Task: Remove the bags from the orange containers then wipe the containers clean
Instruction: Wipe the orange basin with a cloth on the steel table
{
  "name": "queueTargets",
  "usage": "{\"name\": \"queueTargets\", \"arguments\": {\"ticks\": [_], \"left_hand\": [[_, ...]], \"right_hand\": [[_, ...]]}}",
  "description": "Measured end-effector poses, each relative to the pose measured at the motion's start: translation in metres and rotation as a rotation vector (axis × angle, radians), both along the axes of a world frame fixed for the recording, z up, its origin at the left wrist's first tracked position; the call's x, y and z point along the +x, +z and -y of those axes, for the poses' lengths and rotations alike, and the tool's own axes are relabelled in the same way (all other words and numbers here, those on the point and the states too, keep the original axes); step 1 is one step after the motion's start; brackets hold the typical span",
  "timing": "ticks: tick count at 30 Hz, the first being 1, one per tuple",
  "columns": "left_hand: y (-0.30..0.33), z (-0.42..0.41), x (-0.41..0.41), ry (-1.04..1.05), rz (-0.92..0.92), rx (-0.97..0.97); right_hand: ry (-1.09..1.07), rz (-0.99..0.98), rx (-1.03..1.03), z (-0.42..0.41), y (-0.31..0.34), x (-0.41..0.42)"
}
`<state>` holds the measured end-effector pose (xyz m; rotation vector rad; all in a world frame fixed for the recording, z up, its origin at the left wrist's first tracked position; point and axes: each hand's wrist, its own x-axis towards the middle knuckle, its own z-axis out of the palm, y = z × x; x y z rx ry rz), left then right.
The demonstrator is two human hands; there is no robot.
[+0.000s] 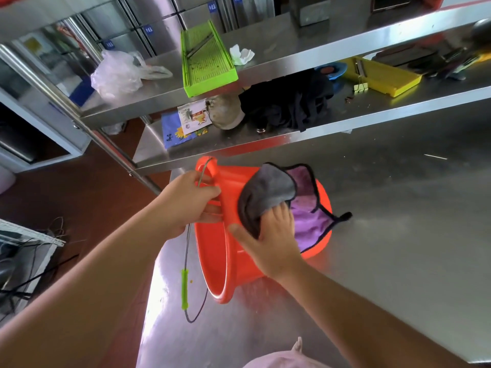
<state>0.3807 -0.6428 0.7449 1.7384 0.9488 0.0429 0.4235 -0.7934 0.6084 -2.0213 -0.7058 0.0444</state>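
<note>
The steel desk (385, 221) fills the room's right side, dull and reflective, and a two-level steel shelf (292, 59) rises along its far edge toward twelve o'clock.

The orange bucket (228, 251) lies tipped on its side near the desk's left edge, mouth turned toward seven o'clock and its base toward two o'clock. It is bright, glossy orange plastic with a rolled rim and a smooth inner wall. Its thin wire handle (189, 251) hangs down off the rim past the desk edge, carrying a lime-green grip (184, 289) low on the loop.

A cloth (287, 197) is draped over the bucket's upturned side, grey on one face, purple on the other, bound in a dark edge; one corner trails onto the desk at three o'clock.

The left hand (186, 200) grips the bucket's rim at its upper, ten o'clock side, fingers curled over the lip beside the wire. The right hand (268, 235) presses the grey fold of the cloth against the bucket's outer wall, fingers bent into the fabric and the thumb spread toward the rim.

On the shelf's upper level sit a lime-green slicer tray (206, 59) and a crumpled clear plastic bag (117, 73) at eleven o'clock.
</note>
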Motion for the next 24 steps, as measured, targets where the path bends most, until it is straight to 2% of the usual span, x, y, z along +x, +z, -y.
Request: {"name": "queueTargets", "arguments": {"ticks": [3,6,9,12,15,18,21,24], "left_hand": [[0.006,0.008,0.009,-0.042,-0.006,0.007],[0.012,0.014,0.017,-0.09,-0.016,-0.053],[0.021,0.013,0.021,-0.197,-0.05,-0.105],[0.034,0.004,0.025,-0.359,-0.161,0.01],[0.048,-0.015,0.03,-0.429,-0.236,0.206],[0.058,-0.042,0.032,-0.489,-0.298,0.67],[0.059,-0.061,0.031,-0.375,-0.264,1.057],[0.048,-0.064,0.031,-0.298,-0.172,1.234]], "right_hand": [[0.044,0.014,-0.046,-0.007,0.014,-0.017],[-0.037,0.041,-0.103,-0.005,0.018,-0.018],[-0.075,0.027,-0.012,0.006,0.017,-0.013],[-0.092,0.007,0.054,0.015,0.017,-0.005],[-0.079,-0.029,0.065,0.026,0.02,0.005],[-0.075,-0.062,0.057,0.035,0.022,0.011],[-0.083,-0.086,0.051,0.041,0.023,0.012],[-0.1,-0.103,0.047,0.043,0.024,0.012]]}}
